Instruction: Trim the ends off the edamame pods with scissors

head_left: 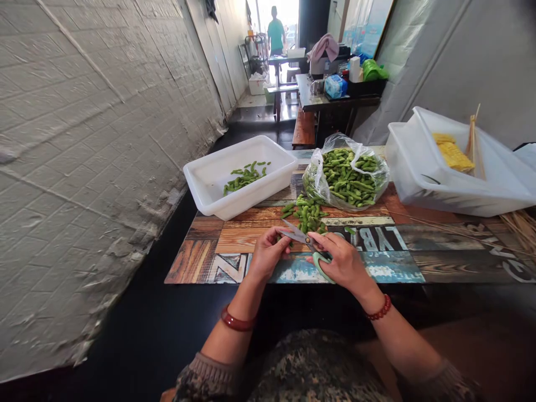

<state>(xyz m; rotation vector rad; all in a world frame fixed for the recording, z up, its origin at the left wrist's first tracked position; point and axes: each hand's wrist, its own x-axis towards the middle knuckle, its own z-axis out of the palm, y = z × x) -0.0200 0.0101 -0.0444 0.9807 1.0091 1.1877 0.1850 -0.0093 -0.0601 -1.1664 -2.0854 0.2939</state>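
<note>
My right hand (339, 261) is closed round the pale green handles of a pair of scissors (309, 240), its blades apart and pointing left. Fingers pinched, my left hand (268, 250) is close to the blade tips; a bit of a green soybean pod (279, 238) shows between them, mostly hidden. Just beyond the scissors lies a loose pile of green pods (309, 215) on the table. Behind that pile sits a clear plastic bag (314, 177) full of pods (347, 176). A white tub (259, 202) at the left contains some pods (247, 177).
Stacked white tubs (444, 192) stand at the right, with a yellow packet (454, 153) and thin sticks (473, 139) inside. More sticks (521, 231) lie on the patterned table (238, 237). Further back are another table (307, 100), a bench (304, 128) and a person (276, 33).
</note>
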